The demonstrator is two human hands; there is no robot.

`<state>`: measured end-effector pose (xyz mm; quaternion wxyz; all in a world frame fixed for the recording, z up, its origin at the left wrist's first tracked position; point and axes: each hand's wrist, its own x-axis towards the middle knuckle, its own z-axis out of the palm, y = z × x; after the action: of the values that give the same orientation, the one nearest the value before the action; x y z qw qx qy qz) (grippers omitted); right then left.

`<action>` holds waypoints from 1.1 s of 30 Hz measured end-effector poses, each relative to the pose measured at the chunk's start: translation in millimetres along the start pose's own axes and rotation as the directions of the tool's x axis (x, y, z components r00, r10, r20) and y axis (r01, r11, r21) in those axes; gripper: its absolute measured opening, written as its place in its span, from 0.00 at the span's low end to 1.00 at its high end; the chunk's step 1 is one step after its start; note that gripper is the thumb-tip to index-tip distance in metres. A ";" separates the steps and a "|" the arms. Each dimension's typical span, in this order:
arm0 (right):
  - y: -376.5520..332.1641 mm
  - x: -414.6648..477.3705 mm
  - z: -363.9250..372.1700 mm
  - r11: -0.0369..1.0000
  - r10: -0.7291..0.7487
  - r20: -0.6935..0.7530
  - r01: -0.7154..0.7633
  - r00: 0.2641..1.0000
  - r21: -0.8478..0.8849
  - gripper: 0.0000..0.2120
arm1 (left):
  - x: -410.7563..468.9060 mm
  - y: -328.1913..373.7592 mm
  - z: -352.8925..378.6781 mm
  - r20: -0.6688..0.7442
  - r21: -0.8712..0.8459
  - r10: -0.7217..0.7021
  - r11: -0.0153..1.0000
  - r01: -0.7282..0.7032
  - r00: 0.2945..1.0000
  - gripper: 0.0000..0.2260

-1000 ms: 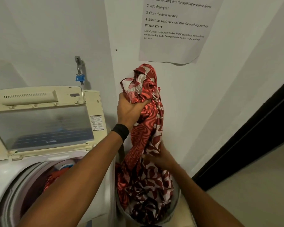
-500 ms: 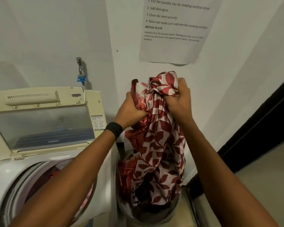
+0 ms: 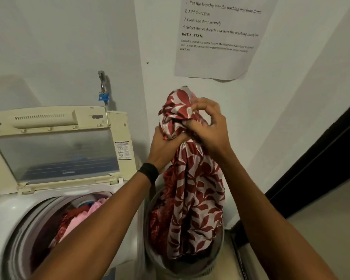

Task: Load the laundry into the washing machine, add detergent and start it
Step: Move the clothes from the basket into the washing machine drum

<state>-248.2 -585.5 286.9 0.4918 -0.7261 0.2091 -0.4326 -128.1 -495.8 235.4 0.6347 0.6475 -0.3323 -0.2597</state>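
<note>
Left hand [image 3: 163, 147], right hand [image 3: 209, 126] both clench the red-and-white leaf-print satin cloth [image 3: 193, 199] at its top; it hangs straight below, open white washer drum [image 3: 29, 225] down-left, nearer the left.

We see bare forearms [image 3: 101, 225] on both sides, and on the wrist just behind the left hand [image 3: 164, 146] sits a snug, matte black band [image 3: 149, 172], plain and smooth across its visible face.

head view – worn high, angled forward-down | close over washing machine [image 3: 55, 201] and basket [image 3: 150, 245]
</note>
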 end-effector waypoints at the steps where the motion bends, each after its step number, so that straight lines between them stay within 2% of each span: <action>1: 4.9 -11.9 -1.6 0.996 -0.046 -0.105 0.037 0.993 -0.080 0.26 | 3.0 0.9 -1.4 -0.033 0.002 -0.024 1.000 0.024 0.999 0.37; 2: 17.1 -27.5 -2.2 0.994 -0.041 -0.181 0.021 0.983 -0.110 0.35 | 6.0 2.4 -3.9 -0.069 -0.001 -0.059 0.998 0.059 0.996 0.39; 3: 36.6 -46.5 -1.7 0.992 0.031 -0.199 -0.054 0.979 -0.114 0.45 | 9.6 2.5 -6.9 -0.099 -0.018 -0.089 0.996 0.087 0.991 0.40; 5: 88.8 -89.4 5.9 0.940 0.298 -0.025 -0.298 0.954 -0.169 0.55 | 14.2 6.9 -11.8 -0.116 -0.052 -0.113 0.993 0.107 0.987 0.39; 6: 111.4 -111.8 11.2 0.881 0.425 0.092 -0.387 0.901 -0.273 0.54 | 16.1 9.8 -11.7 -0.110 -0.055 -0.110 0.993 0.104 0.988 0.38; 7: 127.3 -130.8 15.8 0.826 0.507 0.181 -0.415 0.843 -0.382 0.50 | 18.3 11.8 -10.5 -0.108 -0.042 -0.093 0.995 0.089 0.990 0.37; 8: 138.3 -144.5 18.0 0.800 0.540 0.241 -0.403 0.807 -0.444 0.40 | 18.3 14.4 -9.3 -0.108 -0.018 -0.079 0.997 0.077 0.991 0.37; 10: 132.9 -145.0 15.5 0.817 0.509 0.253 -0.369 0.823 -0.442 0.17 | 18.6 17.7 -10.1 -0.134 0.038 -0.053 0.998 0.058 0.990 0.37; 11: 122.8 -135.5 11.6 0.849 0.462 0.246 -0.345 0.852 -0.400 0.10 | 19.2 18.0 -12.7 -0.154 0.070 -0.044 0.996 0.055 0.987 0.37; 13: 81.0 -109.2 1.0 0.925 0.343 0.171 -0.301 0.924 -0.233 0.09 | 19.2 17.2 -20.0 -0.177 0.175 -0.011 0.984 0.043 0.984 0.38; 15: 31.4 -77.8 -12.0 0.971 0.210 -0.051 -0.214 0.976 -0.103 0.09 | 13.6 14.8 -24.2 -0.161 0.327 0.016 0.944 0.038 0.987 0.43; 17: -4.9 -45.0 -27.8 0.995 0.068 -0.256 -0.085 0.964 -0.054 0.14 | 5.4 13.8 -23.4 -0.141 0.410 0.001 0.910 0.057 0.990 0.50; 19: -21.0 -15.2 -35.0 0.997 0.021 -0.326 -0.044 0.945 -0.064 0.18 | 0.8 16.0 -20.5 -0.121 0.415 -0.025 0.907 0.073 0.992 0.51; 21: -23.7 0.2 -25.8 0.991 0.034 -0.327 -0.074 0.944 -0.110 0.16 | 2.4 19.6 -18.1 -0.057 0.409 -0.038 0.911 0.058 0.998 0.47; 23: -18.4 4.9 -9.0 0.988 0.130 -0.310 -0.148 0.942 -0.034 0.13 | 0.6 26.7 -16.6 0.116 0.382 -0.078 0.924 0.028 0.990 0.40; 25: -17.9 6.1 2.3 0.982 0.190 -0.303 -0.175 0.934 0.077 0.12 | -4.9 32.6 -20.7 0.366 0.256 -0.157 0.965 0.064 0.917 0.33; 27: -14.0 7.1 4.6 0.971 0.229 -0.276 -0.197 0.934 0.138 0.19 | -9.2 34.3 -29.4 0.506 0.141 -0.217 0.976 0.168 0.835 0.39; 28: -11.9 6.0 5.4 0.966 0.239 -0.258 -0.203 0.936 0.159 0.22 | -10.5 35.0 -32.5 0.539 0.139 -0.218 0.976 0.170 0.813 0.45; 30: -7.1 4.2 8.3 0.962 0.259 -0.225 -0.230 0.939 0.146 0.22 | -14.4 37.7 -29.8 0.546 0.264 -0.190 0.963 0.048 0.816 0.51; 31: -8.3 2.6 11.8 0.962 0.258 -0.196 -0.232 0.946 0.146 0.18 | -16.8 35.7 -25.4 0.507 0.307 -0.150 0.952 -0.016 0.849 0.48; 33: -17.4 2.1 18.4 0.965 0.222 -0.122 -0.200 0.967 0.169 0.09 | -21.2 32.8 -14.5 0.377 0.272 -0.043 0.960 -0.066 0.925 0.35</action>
<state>-233.8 -569.8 300.8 0.5743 -0.6270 0.2850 -0.4426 -134.1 -469.4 267.1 0.4621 0.6662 -0.4859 -0.3265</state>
